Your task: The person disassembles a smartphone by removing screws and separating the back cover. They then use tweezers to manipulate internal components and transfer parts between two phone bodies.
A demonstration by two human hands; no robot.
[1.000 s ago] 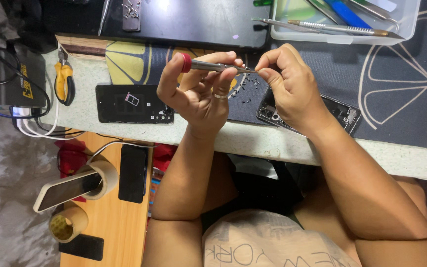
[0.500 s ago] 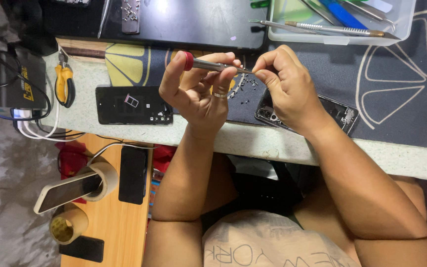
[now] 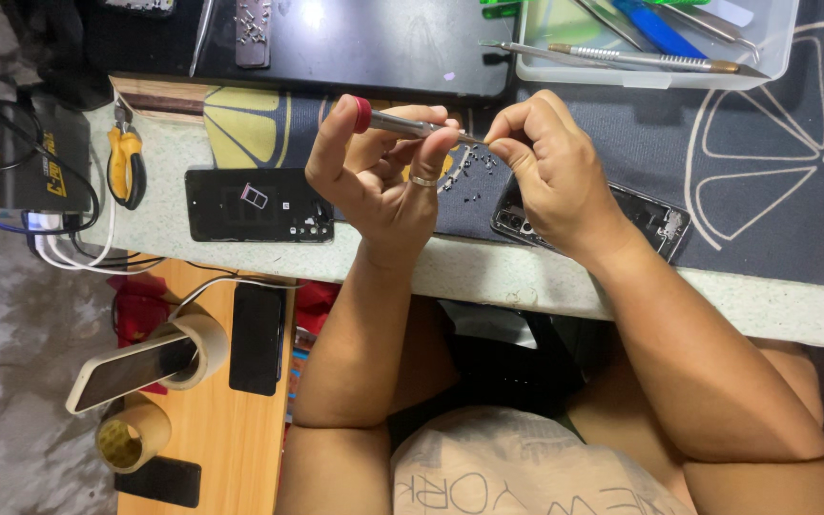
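Left hand: the left hand (image 3: 374, 167) is up above the near edge of the tabletop (image 3: 488, 277), fingers clamped round a slim metal screwdriver (image 3: 412, 124) with a red cap.
Right hand: the right hand (image 3: 550, 167) meets the driver's tip, fingers pinched together there; whether they grip anything tiny, I cannot tell.
Room: open dark mat (image 3: 774, 191) lies toward the right edge; a clear plastic tool tray (image 3: 655, 76) crowds the far edge, and yellow-handled pliers (image 3: 126, 162) sit at the left end.
Under the hands: an opened phone frame (image 3: 650, 219) lies on the mat beneath the right wrist, with loose small screws (image 3: 469, 167) just beside it; a flat black back cover (image 3: 259, 205) lies nearer the left end.
Change: both hands hold the same pose as half a second ago, with barely a shift.
Textures: speckled stone-like tabletop, printed fabric-like mat, glossy black panels.
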